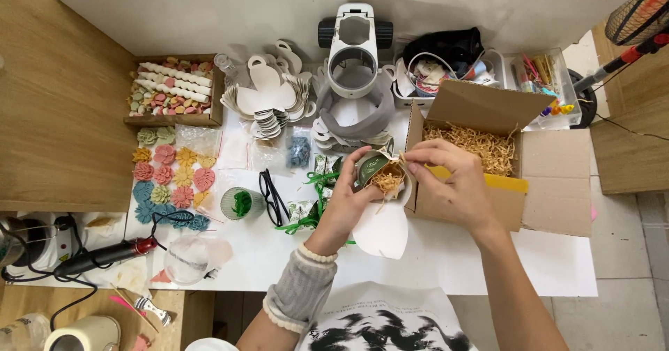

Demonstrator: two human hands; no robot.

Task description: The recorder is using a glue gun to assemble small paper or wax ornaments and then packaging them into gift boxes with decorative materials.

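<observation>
At the far left of the white surface (488, 260) lies a red-tipped heating tool (104, 255) with its black cord, and above it rows of pastel flower-shaped pieces (171, 177) below a wooden tray (174, 90) of similar small shapes. Moving right there is a small green glass cup (242, 202), a pair of black glasses (273, 196), a stack of white teapot-shaped cards (268, 89) and a white stand with a ring opening (353, 48).

Near the middle, the left hand (348, 201), in a grey ribbed cuff, is closed around a small white gift box (387, 204), propping it up off the surface; a dark green packet (369, 166) and a tuft of straw-coloured paper shred (387, 181) sit in its top. The right hand (453, 184) is just beside it on the right, fingertips pinched narrowly on strands of the shred at the mouth of the little box, touching the filling.

The work looks like tucking filler around the packet. To do it well, I judge the left hand should keep the box level and steady, while the right presses small pinches down at the edges, so nothing spills.

Behind the right hand stands an open cardboard carton (550, 177), with more shred inside, and a clear container of small items (550, 79) beyond it
</observation>
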